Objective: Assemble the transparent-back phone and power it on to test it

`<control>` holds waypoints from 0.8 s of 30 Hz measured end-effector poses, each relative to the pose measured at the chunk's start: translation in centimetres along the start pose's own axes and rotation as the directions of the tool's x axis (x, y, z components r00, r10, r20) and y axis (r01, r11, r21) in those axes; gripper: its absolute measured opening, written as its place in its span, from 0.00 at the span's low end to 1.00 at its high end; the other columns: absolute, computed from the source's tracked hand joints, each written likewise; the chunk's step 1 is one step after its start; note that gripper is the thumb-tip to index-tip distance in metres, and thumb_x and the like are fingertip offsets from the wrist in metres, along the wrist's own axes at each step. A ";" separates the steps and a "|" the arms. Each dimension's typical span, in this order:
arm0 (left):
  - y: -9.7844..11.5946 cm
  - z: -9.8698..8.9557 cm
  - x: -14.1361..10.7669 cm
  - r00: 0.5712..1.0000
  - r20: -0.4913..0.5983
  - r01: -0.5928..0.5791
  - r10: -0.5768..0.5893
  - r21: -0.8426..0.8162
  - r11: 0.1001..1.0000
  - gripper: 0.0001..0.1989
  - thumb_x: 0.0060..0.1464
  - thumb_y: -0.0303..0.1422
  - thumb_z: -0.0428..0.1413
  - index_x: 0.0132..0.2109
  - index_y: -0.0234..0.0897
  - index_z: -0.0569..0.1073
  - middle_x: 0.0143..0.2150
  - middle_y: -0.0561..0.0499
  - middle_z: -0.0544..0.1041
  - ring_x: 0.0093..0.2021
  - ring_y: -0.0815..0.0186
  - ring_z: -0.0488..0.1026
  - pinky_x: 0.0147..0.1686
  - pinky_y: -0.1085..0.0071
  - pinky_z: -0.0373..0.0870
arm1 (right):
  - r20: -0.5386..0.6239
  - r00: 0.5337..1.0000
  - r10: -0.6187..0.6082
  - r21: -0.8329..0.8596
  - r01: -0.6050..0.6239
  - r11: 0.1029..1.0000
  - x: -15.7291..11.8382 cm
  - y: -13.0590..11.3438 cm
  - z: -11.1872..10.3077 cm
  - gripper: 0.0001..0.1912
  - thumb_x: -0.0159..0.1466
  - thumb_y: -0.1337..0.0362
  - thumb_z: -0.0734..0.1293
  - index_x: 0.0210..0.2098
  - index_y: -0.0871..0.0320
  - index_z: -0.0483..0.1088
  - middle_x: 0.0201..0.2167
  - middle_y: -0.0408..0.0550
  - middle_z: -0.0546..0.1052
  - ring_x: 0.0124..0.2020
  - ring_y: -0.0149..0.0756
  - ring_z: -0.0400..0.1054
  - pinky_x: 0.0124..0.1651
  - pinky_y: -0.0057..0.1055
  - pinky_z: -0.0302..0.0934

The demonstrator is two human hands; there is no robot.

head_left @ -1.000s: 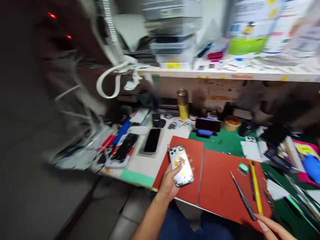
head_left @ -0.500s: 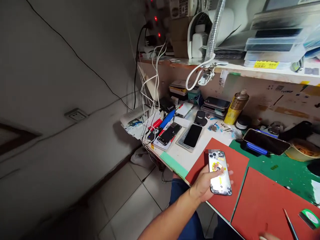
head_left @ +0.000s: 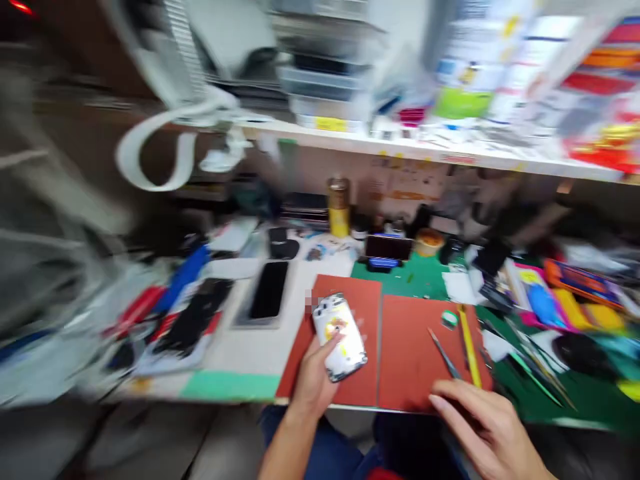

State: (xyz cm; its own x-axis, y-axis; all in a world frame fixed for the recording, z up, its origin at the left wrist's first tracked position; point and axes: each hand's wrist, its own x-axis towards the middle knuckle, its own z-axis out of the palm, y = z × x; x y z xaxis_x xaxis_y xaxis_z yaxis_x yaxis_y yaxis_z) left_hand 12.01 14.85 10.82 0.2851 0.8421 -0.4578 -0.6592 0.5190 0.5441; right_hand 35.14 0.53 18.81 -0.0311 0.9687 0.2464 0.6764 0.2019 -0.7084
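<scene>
My left hand [head_left: 314, 380] holds an opened phone body [head_left: 345, 343] above the left red mat [head_left: 361, 293], with the thumb across its pale inner face. At the mat's front right edge is my right hand [head_left: 493, 427], its fingers apart and slightly bent, with nothing between them. Just beyond its fingertips lie a pointed metal tool [head_left: 444, 355] and a yellow tool [head_left: 469, 347] on the right red mat [head_left: 407, 353]. A small green-and-white item [head_left: 449, 320] rests beside them.
Left of the mats are a black phone [head_left: 270, 290] and a phone part [head_left: 197, 317]. Behind stand a propped phone [head_left: 389, 249] and a yellow can [head_left: 339, 210]. Tweezers [head_left: 540, 360] lie at the right. A shelf [head_left: 400, 150] spans above.
The view has swung right and is blurred. My right hand, barely showing at the lower edge before, is now largely in view. The phone body remains in my left hand.
</scene>
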 end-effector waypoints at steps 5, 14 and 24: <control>0.5 0.8 1.1 0.998 -0.046 0.037 -0.034 0.078 0.996 0.26 0.61 0.26 0.62 0.65 0.42 0.75 0.68 0.40 0.74 0.67 0.43 0.72 0.67 0.41 0.67 | -0.036 0.993 0.114 -0.116 -0.117 0.986 0.1 0.3 -3.4 0.17 0.76 0.61 0.62 0.33 0.57 0.76 0.23 0.44 0.76 0.23 0.31 0.68 0.30 0.27 0.63; 0.8 2.1 0.7 0.990 -0.135 0.056 -0.037 0.145 0.988 0.25 0.62 0.28 0.58 0.65 0.42 0.76 0.63 0.43 0.80 0.67 0.45 0.72 0.68 0.43 0.63 | -0.053 0.979 0.195 -0.140 -0.200 0.970 -1.3 0.8 -7.1 0.16 0.77 0.61 0.61 0.39 0.58 0.78 0.27 0.45 0.78 0.26 0.31 0.67 0.33 0.30 0.58; 1.4 3.4 0.2 0.980 -0.188 0.105 -0.071 0.179 0.978 0.27 0.61 0.27 0.52 0.66 0.37 0.74 0.60 0.42 0.82 0.70 0.48 0.69 0.70 0.42 0.58 | -0.101 0.925 0.367 -0.124 -0.378 0.917 -5.0 2.4 -8.5 0.16 0.76 0.58 0.63 0.36 0.55 0.78 0.29 0.42 0.79 0.28 0.31 0.70 0.33 0.30 0.59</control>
State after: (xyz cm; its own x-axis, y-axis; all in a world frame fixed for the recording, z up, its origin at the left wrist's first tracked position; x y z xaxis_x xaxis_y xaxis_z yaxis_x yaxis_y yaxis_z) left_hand 13.55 16.24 13.87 0.1952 0.7607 -0.6190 -0.4901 0.6224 0.6103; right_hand 43.15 -5.01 21.50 0.2943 0.9551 0.0346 0.7236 -0.1990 -0.6609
